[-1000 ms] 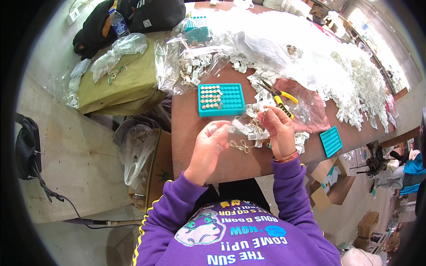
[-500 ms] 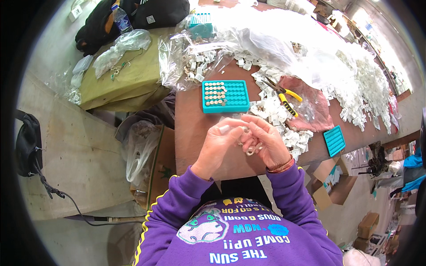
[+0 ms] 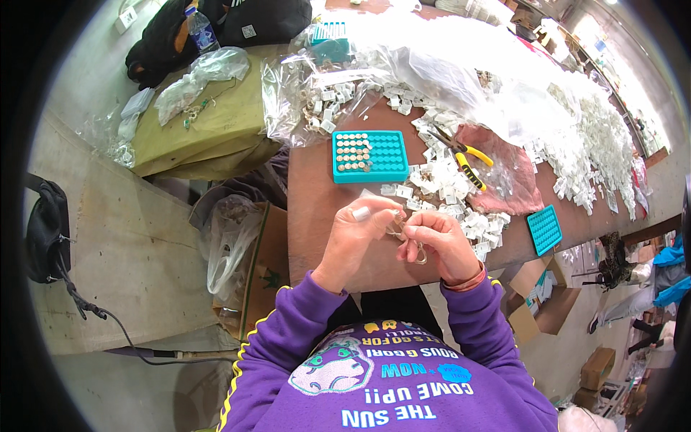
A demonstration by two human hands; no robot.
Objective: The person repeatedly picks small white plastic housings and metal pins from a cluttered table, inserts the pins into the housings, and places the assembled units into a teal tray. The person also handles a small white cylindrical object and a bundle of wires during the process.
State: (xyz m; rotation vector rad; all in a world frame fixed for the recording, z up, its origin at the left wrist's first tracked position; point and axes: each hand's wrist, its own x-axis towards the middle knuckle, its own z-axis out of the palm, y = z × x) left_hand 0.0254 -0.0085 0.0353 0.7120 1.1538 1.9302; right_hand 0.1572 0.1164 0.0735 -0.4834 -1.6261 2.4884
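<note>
My left hand (image 3: 358, 236) is closed in a pinch at the table's near edge, with a small piece at its fingertips too small to name. A white band (image 3: 361, 214) wraps one of its fingers. Beside it, my right hand (image 3: 445, 243) is closed on a thin pale looped cord (image 3: 421, 256), which hangs below the fingers. A teal tray (image 3: 370, 177) lies just beyond both hands, with small round metallic pieces (image 3: 352, 152) filling the left part of its pits. White plastic pieces (image 3: 481, 225) are heaped to the right of my right hand.
Pliers with yellow-and-black handles (image 3: 471, 167) rest by a pink cloth (image 3: 518, 189). A second teal tray (image 3: 544, 229) lies at the table's right edge. Clear bags (image 3: 439, 72) and a large white heap (image 3: 594, 144) cover the far side. An open cardboard box (image 3: 529, 306) stands below.
My fingertips have drawn apart, the right hand shifting slightly right and down with the looped cord. The left hand stays nearly in place. The whole view has shifted slightly.
</note>
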